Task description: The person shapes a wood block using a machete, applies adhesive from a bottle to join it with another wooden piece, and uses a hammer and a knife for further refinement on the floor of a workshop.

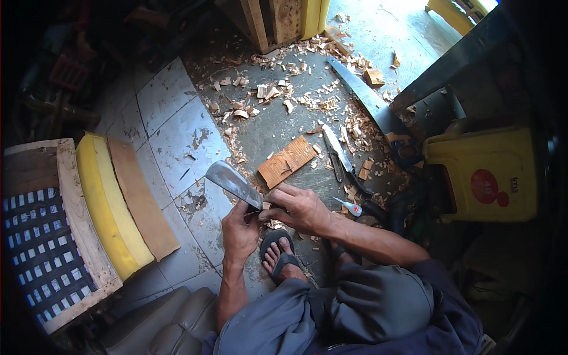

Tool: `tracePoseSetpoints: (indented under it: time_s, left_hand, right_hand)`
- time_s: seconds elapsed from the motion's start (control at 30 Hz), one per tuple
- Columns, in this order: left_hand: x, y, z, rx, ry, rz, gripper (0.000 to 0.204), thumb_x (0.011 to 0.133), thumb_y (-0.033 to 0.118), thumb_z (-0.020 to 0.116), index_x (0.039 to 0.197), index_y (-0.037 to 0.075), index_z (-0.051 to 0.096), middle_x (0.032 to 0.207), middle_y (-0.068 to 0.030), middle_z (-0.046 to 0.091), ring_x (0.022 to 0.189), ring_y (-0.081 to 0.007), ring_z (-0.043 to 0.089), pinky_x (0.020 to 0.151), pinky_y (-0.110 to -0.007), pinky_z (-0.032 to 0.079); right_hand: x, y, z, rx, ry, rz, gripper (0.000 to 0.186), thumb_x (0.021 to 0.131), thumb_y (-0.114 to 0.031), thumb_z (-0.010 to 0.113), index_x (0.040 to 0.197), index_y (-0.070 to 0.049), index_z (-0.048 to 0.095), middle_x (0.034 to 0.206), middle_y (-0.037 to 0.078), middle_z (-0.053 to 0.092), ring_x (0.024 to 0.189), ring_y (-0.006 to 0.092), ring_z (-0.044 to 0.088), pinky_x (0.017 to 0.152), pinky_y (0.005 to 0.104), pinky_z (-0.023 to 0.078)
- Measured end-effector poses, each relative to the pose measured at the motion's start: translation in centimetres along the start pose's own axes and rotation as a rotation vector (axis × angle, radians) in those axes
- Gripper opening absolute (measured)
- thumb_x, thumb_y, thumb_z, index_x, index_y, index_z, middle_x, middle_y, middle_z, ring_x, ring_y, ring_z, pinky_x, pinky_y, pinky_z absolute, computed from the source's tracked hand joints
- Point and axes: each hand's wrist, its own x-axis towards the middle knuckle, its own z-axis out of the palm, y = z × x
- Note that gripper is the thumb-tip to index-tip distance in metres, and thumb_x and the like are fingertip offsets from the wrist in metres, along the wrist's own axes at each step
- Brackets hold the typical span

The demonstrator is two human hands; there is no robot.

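A broad steel knife blade (232, 181) points up and to the left from my hands. My left hand (239, 232) is closed around the base of this blade. Against the same end are the pinched fingers of my right hand (300, 208); a small pale piece of wood (266, 206) shows beside its fingertips, but what those fingers grip is hidden. Just beyond my hands a flat reddish-brown wood block (287, 161) lies on the floor. To its right rests a knife (337, 148) with a bright blade.
A handsaw (367, 94) lies at the right, near a yellow plastic container (485, 171). By my right forearm is a small white bottle (352, 208). Wood chips (278, 89) litter the floor. A wood-framed seat with black webbing (50, 254) and yellow foam (109, 207) stand left.
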Motion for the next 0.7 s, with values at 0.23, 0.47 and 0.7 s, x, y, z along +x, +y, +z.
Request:
tracePoseSetpoints:
  time_s: [0.23,0.47,0.7]
  left_hand:
    - [0.4,-0.8,-0.9,-0.098,0.095,0.029,0.031,0.092,0.000,0.068,0.123,0.000,0.063,0.102,-0.0118,0.075,0.094,-0.0182,0.072,0.084,-0.033,0.056]
    - [6.1,-11.4,-4.1,-0.428,0.233,-0.229,0.041,0.092,-0.002,0.054,0.134,-0.003,0.050,0.107,-0.0123,0.066,0.095,-0.0181,0.065,0.082,-0.032,0.054]
    - [12.2,-19.1,-4.9,-0.395,0.065,-0.620,0.032,0.083,0.000,0.060,0.114,-0.001,0.063,0.093,-0.0059,0.066,0.078,-0.0171,0.065,0.069,-0.031,0.053]
  right_hand:
    - [-0.4,1.4,-1.5,0.271,0.181,0.373,0.028,0.096,-0.027,0.071,0.105,-0.001,0.065,0.089,0.012,0.074,0.077,0.0211,0.075,0.066,0.0353,0.060]
    - [-2.2,10.5,-4.4,0.367,0.292,0.860,0.043,0.100,-0.036,0.065,0.121,0.001,0.065,0.089,0.013,0.073,0.069,0.0172,0.071,0.060,0.0314,0.058]
    - [0.0,11.2,-5.3,0.107,0.099,0.758,0.039,0.101,-0.037,0.063,0.122,-0.005,0.068,0.093,0.010,0.073,0.078,0.0169,0.070,0.069,0.0347,0.058]
